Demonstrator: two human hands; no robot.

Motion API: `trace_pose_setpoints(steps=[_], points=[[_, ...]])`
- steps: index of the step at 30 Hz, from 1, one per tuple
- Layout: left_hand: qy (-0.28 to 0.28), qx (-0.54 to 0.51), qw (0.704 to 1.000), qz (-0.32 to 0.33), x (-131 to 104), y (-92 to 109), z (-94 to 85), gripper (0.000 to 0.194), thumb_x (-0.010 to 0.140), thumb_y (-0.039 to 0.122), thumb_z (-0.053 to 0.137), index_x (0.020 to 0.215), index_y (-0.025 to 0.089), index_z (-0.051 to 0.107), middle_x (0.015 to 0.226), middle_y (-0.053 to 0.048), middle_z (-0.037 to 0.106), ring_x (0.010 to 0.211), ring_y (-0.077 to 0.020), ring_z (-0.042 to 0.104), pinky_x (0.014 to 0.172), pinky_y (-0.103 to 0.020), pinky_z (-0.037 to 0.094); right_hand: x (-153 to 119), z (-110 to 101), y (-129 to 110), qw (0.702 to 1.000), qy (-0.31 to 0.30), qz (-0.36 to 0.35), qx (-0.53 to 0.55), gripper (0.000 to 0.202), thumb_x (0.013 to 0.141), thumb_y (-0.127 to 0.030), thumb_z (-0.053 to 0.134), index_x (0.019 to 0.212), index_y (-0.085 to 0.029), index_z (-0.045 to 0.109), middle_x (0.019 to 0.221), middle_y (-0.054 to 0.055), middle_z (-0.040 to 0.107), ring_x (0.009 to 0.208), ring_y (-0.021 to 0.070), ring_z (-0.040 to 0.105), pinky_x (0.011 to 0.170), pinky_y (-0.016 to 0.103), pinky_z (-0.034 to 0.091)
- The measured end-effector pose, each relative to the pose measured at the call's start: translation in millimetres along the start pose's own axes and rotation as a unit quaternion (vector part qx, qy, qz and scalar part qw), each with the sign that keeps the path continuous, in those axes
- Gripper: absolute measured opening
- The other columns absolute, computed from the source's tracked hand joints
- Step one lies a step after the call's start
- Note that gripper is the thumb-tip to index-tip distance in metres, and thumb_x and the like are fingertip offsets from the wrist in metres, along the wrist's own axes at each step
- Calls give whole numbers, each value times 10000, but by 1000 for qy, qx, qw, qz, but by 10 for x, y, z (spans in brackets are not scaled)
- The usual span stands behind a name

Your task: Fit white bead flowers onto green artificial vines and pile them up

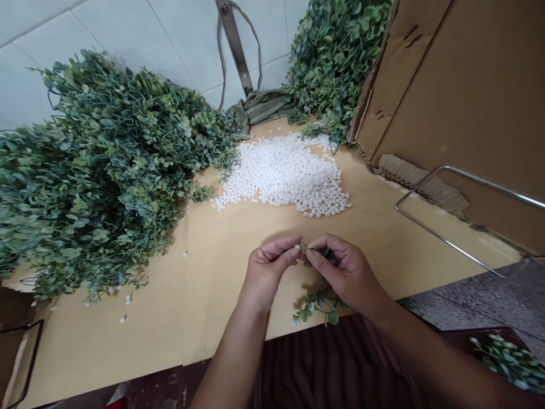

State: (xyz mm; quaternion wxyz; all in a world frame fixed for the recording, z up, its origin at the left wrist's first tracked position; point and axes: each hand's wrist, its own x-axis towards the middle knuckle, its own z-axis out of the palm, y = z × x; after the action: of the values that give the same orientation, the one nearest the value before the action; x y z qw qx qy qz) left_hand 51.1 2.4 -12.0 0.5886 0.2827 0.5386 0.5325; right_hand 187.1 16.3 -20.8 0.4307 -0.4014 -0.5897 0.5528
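Note:
My left hand (pixel 272 262) pinches a small white bead (pixel 297 247) between thumb and finger. Fingertip to fingertip with it, my right hand (pixel 340 264) is closed on an artificial leaf sprig (pixel 317 307). The sprig's green leaves hang below the right palm, over the table's front edge. Bead and stem end meet between the two hands; whether the bead sits on the stem I cannot tell. Beyond my hands a wide heap of white beads (pixel 281 173) lies spread on the tan tabletop (pixel 221 244).
A large pile of green sprigs (pixel 106 153) covers the left side. More greenery (pixel 336 62) stands at the back right beside a cardboard box (pixel 451 113). A bent metal wire frame (pixel 447 230) juts over the right edge. Further sprigs (pixel 513 360) lie at lower right.

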Motion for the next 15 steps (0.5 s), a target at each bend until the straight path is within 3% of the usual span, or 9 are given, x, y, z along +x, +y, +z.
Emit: trace_pose_setpoints(steps=[6, 15], points=[[21, -10, 1000, 13, 7, 6, -4, 211, 515, 229, 803, 712, 182, 745, 676, -38, 729, 589, -109, 617, 580, -207, 481, -19, 4, 30, 999, 12, -7, -38, 155, 810, -299, 530, 735, -169, 571, 640, 20, 603, 633, 154, 588, 565, 248, 457], [20, 14, 999, 35, -19, -31, 3, 146, 569, 190, 769, 712, 208, 746, 767, -27, 743, 728, -132, 657, 744, -239, 517, -29, 24, 28, 996, 32, -22, -83, 151, 802, -275, 526, 709, -160, 557, 621, 33, 592, 602, 162, 596, 508, 238, 442]])
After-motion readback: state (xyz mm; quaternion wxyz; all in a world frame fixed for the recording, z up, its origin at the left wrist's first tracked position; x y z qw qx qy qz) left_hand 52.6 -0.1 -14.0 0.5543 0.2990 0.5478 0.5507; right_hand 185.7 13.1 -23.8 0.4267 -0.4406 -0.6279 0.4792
